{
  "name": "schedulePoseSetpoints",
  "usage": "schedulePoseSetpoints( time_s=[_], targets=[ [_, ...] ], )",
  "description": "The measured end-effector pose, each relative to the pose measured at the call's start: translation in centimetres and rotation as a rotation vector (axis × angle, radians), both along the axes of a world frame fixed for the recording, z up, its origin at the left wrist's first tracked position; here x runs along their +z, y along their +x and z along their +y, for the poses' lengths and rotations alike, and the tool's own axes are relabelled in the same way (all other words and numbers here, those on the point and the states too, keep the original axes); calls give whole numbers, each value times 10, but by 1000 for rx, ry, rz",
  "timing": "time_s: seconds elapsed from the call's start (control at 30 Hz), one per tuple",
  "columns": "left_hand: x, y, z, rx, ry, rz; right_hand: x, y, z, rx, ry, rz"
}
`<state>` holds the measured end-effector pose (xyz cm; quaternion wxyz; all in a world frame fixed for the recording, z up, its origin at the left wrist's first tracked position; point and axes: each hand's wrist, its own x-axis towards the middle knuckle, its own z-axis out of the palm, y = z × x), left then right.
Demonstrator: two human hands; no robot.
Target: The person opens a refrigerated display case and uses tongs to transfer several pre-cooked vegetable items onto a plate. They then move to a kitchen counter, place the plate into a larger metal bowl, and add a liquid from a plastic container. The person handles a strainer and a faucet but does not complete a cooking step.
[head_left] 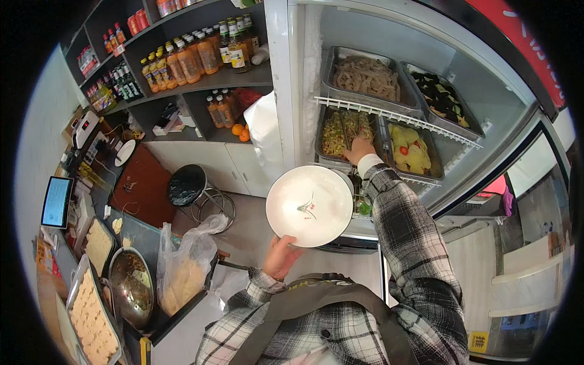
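Note:
My left hand [282, 257] grips the near rim of a round white plate [292, 204] with a small plant design at its centre. The plate is held level and bears no food. My right hand [361, 150] reaches into an open fridge, closed around what look like slim metal tongs [345, 126]. Their ends rest in a metal tray of shredded yellow-green food [331, 135]. To the right of that tray stands another with pale yellow slices and red bits [409, 149]. On the shelf above are trays of greyish strips [368, 78] and dark black-and-pale pieces [439, 97].
White wire shelves [395, 117] cross the fridge above my right forearm; its glass door [511, 164] stands open at right. At left are bottle shelves [188, 58], a black stool [187, 185], a metal bowl [131, 286], a plastic bag [185, 267] and a tray of pale pieces [91, 316].

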<state>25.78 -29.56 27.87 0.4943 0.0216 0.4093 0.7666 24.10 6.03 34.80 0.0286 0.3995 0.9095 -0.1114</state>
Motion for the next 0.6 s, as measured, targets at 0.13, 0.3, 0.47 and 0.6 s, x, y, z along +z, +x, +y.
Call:
schedulePoseSetpoints(
  time_s=[0.13,0.3,0.47,0.6],
  targets=[
    [4,-6,3,1,-5,2,24,30,13,-58,79,207],
    [4,-13,-2,-28,22,-35,100,136,28,-132,-511,543],
    [5,-19,5,-23,13,-36,148,201,13,-206,-763,330],
    [7,-22,15,-37,-8,-20,139,188,16,-291,-922,329]
  ],
)
